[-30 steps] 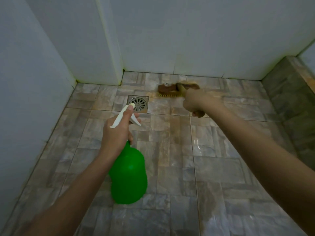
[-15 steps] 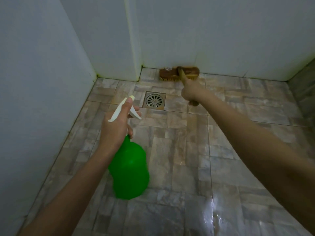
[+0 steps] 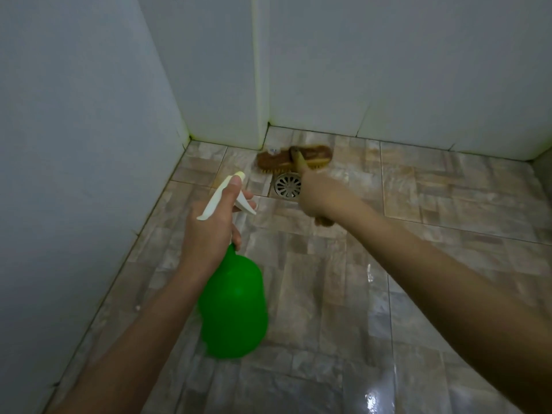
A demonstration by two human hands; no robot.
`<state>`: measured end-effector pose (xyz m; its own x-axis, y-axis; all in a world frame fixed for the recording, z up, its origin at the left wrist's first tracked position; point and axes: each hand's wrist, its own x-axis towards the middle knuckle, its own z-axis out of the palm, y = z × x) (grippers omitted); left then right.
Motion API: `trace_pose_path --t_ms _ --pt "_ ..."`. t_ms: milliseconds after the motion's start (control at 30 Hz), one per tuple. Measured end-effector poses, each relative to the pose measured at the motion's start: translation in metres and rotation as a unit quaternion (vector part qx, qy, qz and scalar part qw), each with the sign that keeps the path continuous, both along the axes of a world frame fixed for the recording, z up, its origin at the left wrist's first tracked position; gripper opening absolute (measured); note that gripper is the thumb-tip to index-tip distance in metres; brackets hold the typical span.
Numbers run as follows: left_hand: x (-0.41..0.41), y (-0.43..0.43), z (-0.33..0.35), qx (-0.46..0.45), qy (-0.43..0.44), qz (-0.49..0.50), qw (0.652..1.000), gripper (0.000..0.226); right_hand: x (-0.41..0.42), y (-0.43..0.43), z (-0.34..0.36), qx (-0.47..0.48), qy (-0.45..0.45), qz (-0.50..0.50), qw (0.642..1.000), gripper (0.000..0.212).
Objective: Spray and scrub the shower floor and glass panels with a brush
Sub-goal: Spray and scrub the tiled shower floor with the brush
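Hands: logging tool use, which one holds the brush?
The right hand, gripping the brush by the drain; the left hand holds the green spray bottle.

The wet tiled floor (image 3: 448, 204) bears a brush (image 3: 273, 160) beside its drain (image 3: 287, 185).

Both bare forearms reach forward and down. The left arm comes in from the lower left with its wrist nearly straight. The left hand (image 3: 209, 231) grips the neck of a green plastic spray bottle (image 3: 233, 306) with a white trigger head: the thumb lies along the top of the head and the fingers (image 3: 237, 236) curl under it. The right arm enters from the right edge and stretches further ahead, almost fully extended. The right hand (image 3: 318, 195) is closed round the pale handle of a brown scrub brush (image 3: 295, 159). That hand is blurred, so its grip seems a full fist.
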<state>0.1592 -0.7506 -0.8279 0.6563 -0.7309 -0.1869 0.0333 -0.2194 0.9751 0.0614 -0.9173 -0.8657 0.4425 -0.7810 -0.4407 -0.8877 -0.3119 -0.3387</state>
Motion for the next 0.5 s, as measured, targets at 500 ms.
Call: trace_pose_path --t_ms 500 --pt "-0.001 0.020 0.003 0.016 -0.015 0.001 1.000 0.041 -0.067 0.006 -0.009 -0.089 0.040 0.009 0.995 0.094"
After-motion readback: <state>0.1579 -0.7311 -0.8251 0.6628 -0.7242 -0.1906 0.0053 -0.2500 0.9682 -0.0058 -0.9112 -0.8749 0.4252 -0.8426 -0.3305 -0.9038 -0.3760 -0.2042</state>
